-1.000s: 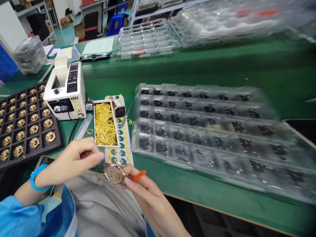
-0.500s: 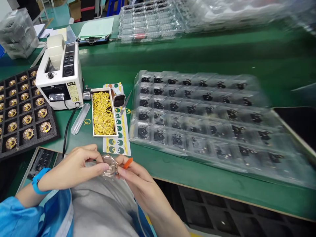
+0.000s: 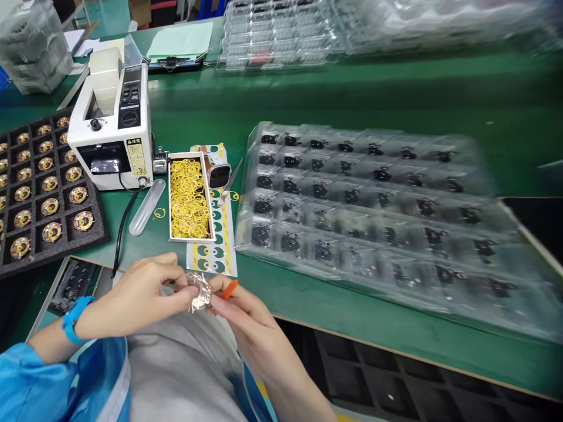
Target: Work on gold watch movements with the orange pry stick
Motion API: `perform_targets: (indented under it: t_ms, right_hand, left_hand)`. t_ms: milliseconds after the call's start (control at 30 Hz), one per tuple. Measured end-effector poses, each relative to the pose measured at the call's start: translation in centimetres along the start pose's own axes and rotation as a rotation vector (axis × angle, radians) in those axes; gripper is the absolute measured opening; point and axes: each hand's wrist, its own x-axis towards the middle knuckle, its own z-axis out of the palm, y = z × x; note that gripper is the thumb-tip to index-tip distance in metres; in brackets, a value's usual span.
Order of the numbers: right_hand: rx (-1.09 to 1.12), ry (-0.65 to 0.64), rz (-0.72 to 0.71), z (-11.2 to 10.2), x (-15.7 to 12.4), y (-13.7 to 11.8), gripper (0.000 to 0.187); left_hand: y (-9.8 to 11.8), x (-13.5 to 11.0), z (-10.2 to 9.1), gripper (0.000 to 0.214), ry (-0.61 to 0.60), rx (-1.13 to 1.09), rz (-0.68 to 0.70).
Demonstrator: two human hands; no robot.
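Both hands meet over my lap at the table's near edge. My left hand (image 3: 145, 290) pinches one side of a small round metal watch case (image 3: 199, 295). My right hand (image 3: 246, 316) grips the other side of the case and also has a thin orange tool (image 3: 229, 289) between its fingers. A blue band sits on my left wrist. Just beyond the hands lies a sticker strip (image 3: 215, 234) with green and yellow dots, beside a white box of yellow rings (image 3: 189, 199).
A white tape dispenser (image 3: 112, 126) stands at the left, its cable running toward me. A black foam tray of gold round parts (image 3: 39, 193) is far left. A large clear blister tray with black parts (image 3: 373, 205) fills the right. More clear trays (image 3: 281, 35) lie at the back.
My left hand came in from above and closed on the watch case, which now sits between both hands. The view shifted slightly downward and to the left.
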Motion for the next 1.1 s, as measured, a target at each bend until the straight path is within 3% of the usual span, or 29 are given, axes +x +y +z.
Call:
perform_targets:
  t_ms: [133,233,300,367,467,600,733,933,1033,1100]
  right_hand:
    - [0.002,0.026,-0.017,-0.2,-0.1,0.1,0.038]
    - [0.006,0.058,-0.022,-0.4,-0.1,-0.2,0.041]
    - [-0.002,0.071,-0.013,-0.5,-0.1,-0.4,0.042]
    - [-0.009,0.067,-0.006,-0.5,0.0,-0.5,0.043]
    - [-0.005,0.046,-0.004,-0.4,0.1,-0.2,0.041]
    - [0.063,0.021,-0.001,-0.5,-0.1,0.5,0.038]
    - [0.188,0.009,0.103,-0.5,-0.6,0.3,0.032]
    - [0.296,-0.022,0.208,0.6,-1.2,-0.6,0.039]
    - [0.144,-0.016,0.138,-0.1,-0.3,-2.5,0.041]
    - [-0.102,0.012,-0.068,-1.4,1.6,-4.9,0.039]
  left_hand:
    - [0.0,-0.4,0.2,0.029,0.101,0.227,-0.002]
    - [-0.8,-0.8,-0.4,0.028,0.318,0.353,0.027]
    - [-1.3,-0.8,-0.8,0.021,0.484,0.318,0.106]
    - [-1.6,-0.7,-0.7,0.013,0.565,0.184,0.233]
    - [-1.5,-0.2,0.6,0.009,0.476,-0.07,0.376]
    - [-1.8,1.0,3.1,0.006,0.295,-0.35,0.412]
    - [-2.2,1.7,4.7,0.009,0.262,-0.493,0.469]
    - [-2.2,1.3,5.2,0.048,0.368,-0.511,0.646]
    - [-2.8,0.8,4.6,0.033,0.477,-0.488,0.616]
    - [-3.8,0.2,3.9,0.017,0.608,-0.398,0.502]
